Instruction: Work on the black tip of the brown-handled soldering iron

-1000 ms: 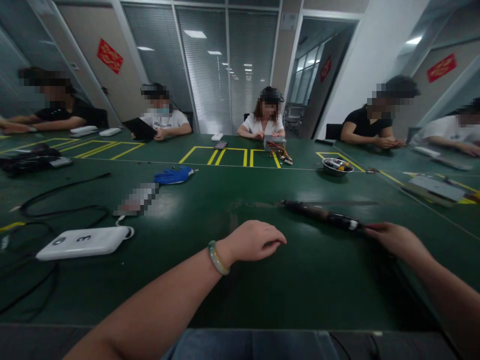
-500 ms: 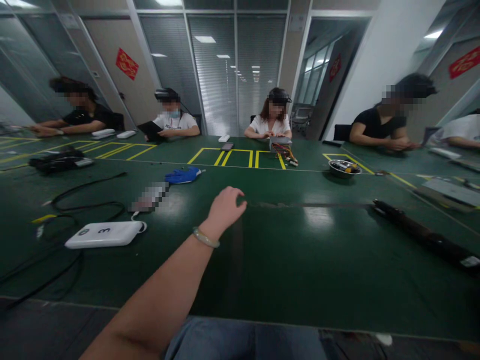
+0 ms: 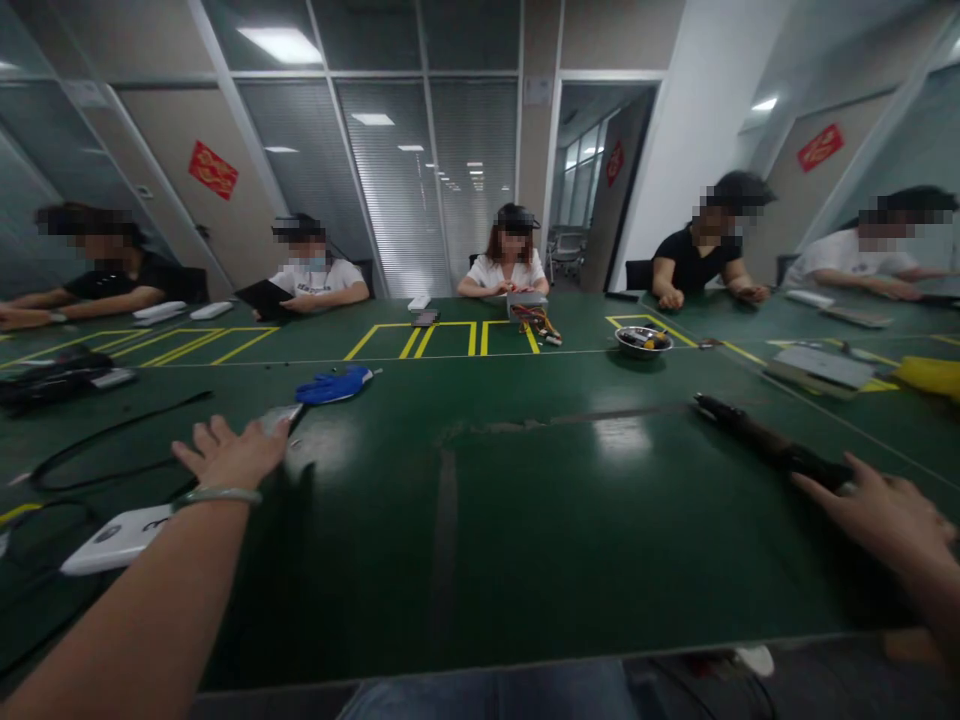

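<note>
While lying flat, dark rod (image 3: 757, 440) runs from right hand (image 3: 881, 515) up-left.

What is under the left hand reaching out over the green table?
The left hand, fingers spread, covers most of a small flat grey object; only its far end shows beyond the fingertips. Beside the wrist lies a white device. What the covered object is cannot be told.

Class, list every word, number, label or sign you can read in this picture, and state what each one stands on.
No text here can be read for certain.
White device by the left hand: dark mark, too blurred.
Red wall signs: gold characters, too small.
Label on the dark tool at the right hand: hidden.
</note>
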Demonstrator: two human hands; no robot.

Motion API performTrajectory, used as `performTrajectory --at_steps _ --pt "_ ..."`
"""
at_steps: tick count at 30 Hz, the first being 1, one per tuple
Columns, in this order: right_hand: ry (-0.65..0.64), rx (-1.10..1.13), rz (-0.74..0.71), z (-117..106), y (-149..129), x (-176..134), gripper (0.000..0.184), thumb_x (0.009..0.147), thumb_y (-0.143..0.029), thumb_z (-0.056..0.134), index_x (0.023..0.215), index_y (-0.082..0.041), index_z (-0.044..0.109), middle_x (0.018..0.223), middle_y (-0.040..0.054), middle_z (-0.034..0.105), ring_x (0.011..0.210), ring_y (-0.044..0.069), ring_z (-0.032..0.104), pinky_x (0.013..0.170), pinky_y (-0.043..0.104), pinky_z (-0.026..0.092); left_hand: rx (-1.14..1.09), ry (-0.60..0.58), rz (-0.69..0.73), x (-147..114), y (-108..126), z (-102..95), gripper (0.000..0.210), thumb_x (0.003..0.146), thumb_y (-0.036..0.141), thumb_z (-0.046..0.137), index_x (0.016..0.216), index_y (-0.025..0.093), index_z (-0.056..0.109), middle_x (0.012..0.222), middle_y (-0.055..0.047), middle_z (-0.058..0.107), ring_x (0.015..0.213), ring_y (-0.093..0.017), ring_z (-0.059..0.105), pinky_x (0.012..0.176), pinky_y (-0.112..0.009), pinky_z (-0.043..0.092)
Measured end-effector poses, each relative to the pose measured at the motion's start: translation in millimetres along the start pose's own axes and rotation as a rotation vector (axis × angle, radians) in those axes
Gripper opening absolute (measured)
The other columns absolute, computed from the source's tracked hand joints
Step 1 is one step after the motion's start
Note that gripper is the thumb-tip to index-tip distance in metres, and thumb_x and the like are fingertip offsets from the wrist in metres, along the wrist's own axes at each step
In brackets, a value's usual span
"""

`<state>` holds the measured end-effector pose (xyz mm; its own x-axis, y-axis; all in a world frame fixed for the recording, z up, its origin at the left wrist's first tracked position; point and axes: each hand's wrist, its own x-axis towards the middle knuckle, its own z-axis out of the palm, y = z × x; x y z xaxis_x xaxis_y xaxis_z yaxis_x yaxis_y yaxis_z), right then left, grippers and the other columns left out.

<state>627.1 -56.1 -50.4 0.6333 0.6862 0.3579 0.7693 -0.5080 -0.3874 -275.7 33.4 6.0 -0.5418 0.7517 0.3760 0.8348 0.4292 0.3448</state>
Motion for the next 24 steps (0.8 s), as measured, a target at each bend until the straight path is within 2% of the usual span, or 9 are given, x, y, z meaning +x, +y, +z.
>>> performTrajectory --at_steps 3,5,8,10,12,15,19,24 --pt "-0.120 -0.068 0.187 -3.3 -25.3 5.5 0.095 0.062 -0.079 0.058 0.138 -0.022 0.051 0.124 0.0362 0.044 0.122 0.050 0.038 0.082 0.065 0.021 0.029 0.144 0.255 -15.7 28.4 6.1 0.069 0.086 0.067 0.032 0.138 0.024 0.043 0.154 -0.009 0.028 0.140 -0.049 0.013 0.107 -0.071 0.009" --pt "-0.129 -0.093 0.218 -7.9 -37.4 4.7 0.081 0.068 -0.074 0.059 0.132 -0.024 0.058 0.123 0.0333 0.047 0.118 0.050 0.042 0.083 0.065 0.023 0.060 0.162 0.420 -36.3 57.5 8.7 0.066 0.088 0.062 0.033 0.142 0.025 0.038 0.157 -0.010 0.022 0.142 -0.042 0.016 0.112 -0.065 0.010" --pt "-0.111 -0.128 0.199 -13.9 -52.4 -4.1 0.067 0.075 -0.069 0.057 0.127 -0.027 0.061 0.122 0.0264 0.051 0.112 0.047 0.047 0.083 0.065 0.028 0.094 0.058 0.599 -76.5 102.8 13.0 0.062 0.090 0.058 0.036 0.141 0.023 0.042 0.156 -0.010 0.025 0.142 -0.037 0.021 0.112 -0.060 0.020" --pt "-0.111 -0.148 0.154 -15.6 -68.2 -14.2 0.061 0.077 -0.066 0.057 0.125 -0.028 0.061 0.123 0.0206 0.053 0.110 0.044 0.049 0.084 0.063 0.032 0.072 -0.053 0.821 -105.5 129.2 16.2 0.062 0.087 0.057 0.045 0.142 0.027 0.042 0.155 -0.009 0.028 0.142 -0.035 0.023 0.113 -0.057 0.019" --pt "-0.132 -0.152 0.077 -14.4 -93.9 -27.7 0.056 0.080 -0.063 0.057 0.125 -0.029 0.061 0.122 0.0156 0.054 0.109 0.039 0.051 0.085 0.057 0.036 0.034 -0.142 1.017 -133.2 151.6 18.2 0.062 0.085 0.054 0.050 0.142 0.031 0.042 0.154 -0.007 0.029 0.142 -0.032 0.024 0.115 -0.055 0.015" --pt "-0.193 -0.118 -0.094 -5.9 -152.2 -55.9 0.049 0.083 -0.057 0.059 0.124 -0.030 0.060 0.120 0.0110 0.055 0.108 0.032 0.052 0.086 0.046 0.038 -0.043 -0.238 1.188 -168.1 180.6 16.9 0.066 0.084 0.053 0.054 0.145 0.034 0.036 0.155 -0.005 0.028 0.143 -0.030 0.024 0.116 -0.053 0.014" --pt "-0.296 -0.002 -0.339 17.1 -251.1 -108.7 0.050 0.082 -0.055 0.065 0.125 -0.032 0.058 0.117 0.0081 0.054 0.107 0.028 0.050 0.089 0.041 0.036 -0.124 -0.287 1.246 -195.2 214.1 12.4 0.074 0.083 0.053 0.055 0.149 0.034 0.025 0.156 -0.005 0.025 0.143 -0.031 0.023 0.116 -0.054 0.016" --pt "-0.487 0.223 -0.716 41.5 -362.6 -178.6 0.064 0.080 -0.057 0.065 0.137 -0.032 0.046 0.124 0.0078 0.050 0.115 0.028 0.045 0.095 0.044 0.032 -0.176 -0.262 1.126 -194.2 234.9 21.3 0.092 0.079 0.052 0.060 0.153 0.025 0.011 0.155 -0.010 0.026 0.142 -0.031 0.025 0.116 -0.051 0.017"
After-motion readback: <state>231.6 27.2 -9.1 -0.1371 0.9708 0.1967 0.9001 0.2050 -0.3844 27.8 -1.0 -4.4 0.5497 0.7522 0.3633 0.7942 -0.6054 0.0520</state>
